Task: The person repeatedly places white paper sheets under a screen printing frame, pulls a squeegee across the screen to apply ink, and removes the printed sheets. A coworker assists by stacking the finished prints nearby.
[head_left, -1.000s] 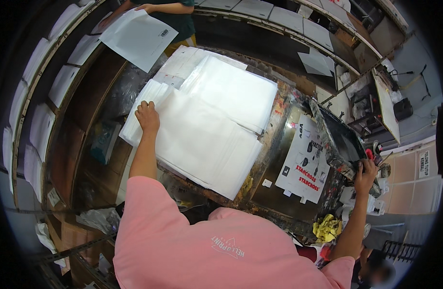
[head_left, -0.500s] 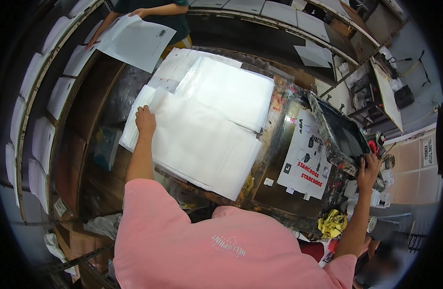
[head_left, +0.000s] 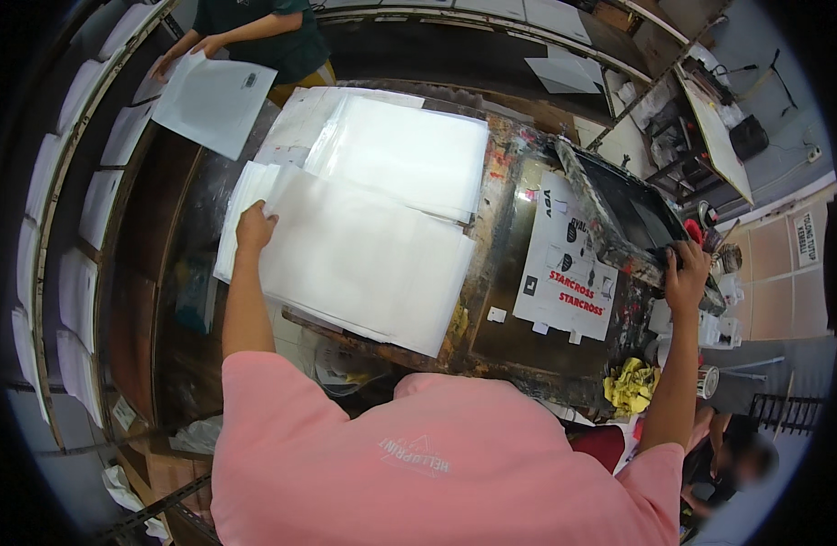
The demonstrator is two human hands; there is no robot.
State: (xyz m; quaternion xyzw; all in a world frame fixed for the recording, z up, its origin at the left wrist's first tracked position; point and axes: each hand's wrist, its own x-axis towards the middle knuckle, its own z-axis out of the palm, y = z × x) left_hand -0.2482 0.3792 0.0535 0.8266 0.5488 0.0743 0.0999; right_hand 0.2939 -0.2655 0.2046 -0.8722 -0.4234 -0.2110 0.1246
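My left hand [head_left: 255,227] is closed at the left edge of the top white sheet [head_left: 364,264], thumb toward the sheet. That sheet lies on a near stack overlapping a farther white stack [head_left: 405,155]. My right hand [head_left: 687,275] grips the near end of a paint-smeared screen-printing frame [head_left: 610,237], which is tilted up on its far right side. Below the frame, a printed white sheet [head_left: 564,273] with black and red marks lies on the dark printing board [head_left: 491,341].
Crumpled yellow material [head_left: 631,387] lies near the board's right corner. Shelves of white sheets [head_left: 79,291] line the left. A co-worker holds a white sheet [head_left: 214,105] at the far left. Another person [head_left: 723,455] is at lower right.
The view has shifted slightly, moving the table leftward in the picture. My left thumb now shows apart from the fingers. The co-worker's sheet has shifted and turned. My right hand stays on the frame.
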